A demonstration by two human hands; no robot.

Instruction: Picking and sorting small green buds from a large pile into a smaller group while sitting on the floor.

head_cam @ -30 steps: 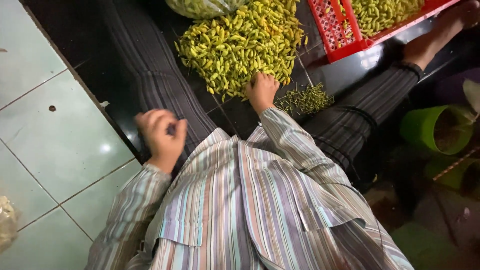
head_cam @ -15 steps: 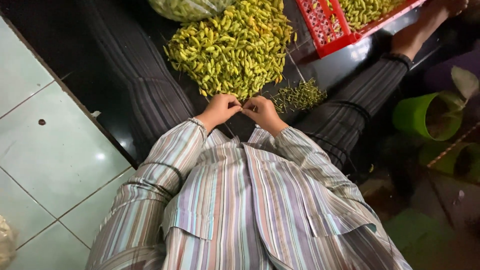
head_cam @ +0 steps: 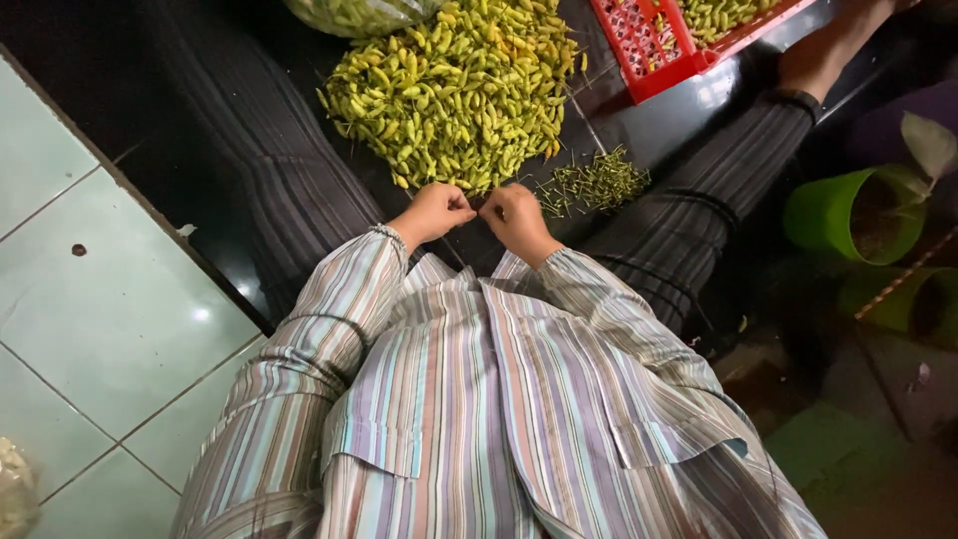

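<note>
Both arms reach forward from the body in long striped sleeves, elbows bent and spread wide, forearms angling inward so the wrists draw close together. The left hand (head_cam: 432, 212) is curled, knuckles up, fingers pinched towards the thumb. The right hand (head_cam: 517, 216) mirrors it, fingers bunched and turned inward. The fingertips of the two hands meet, touching or nearly so, between the outstretched legs in dark striped trousers

two hands (head_cam: 477, 215), one red crate (head_cam: 654, 45), two green pots (head_cam: 858, 215)
</note>
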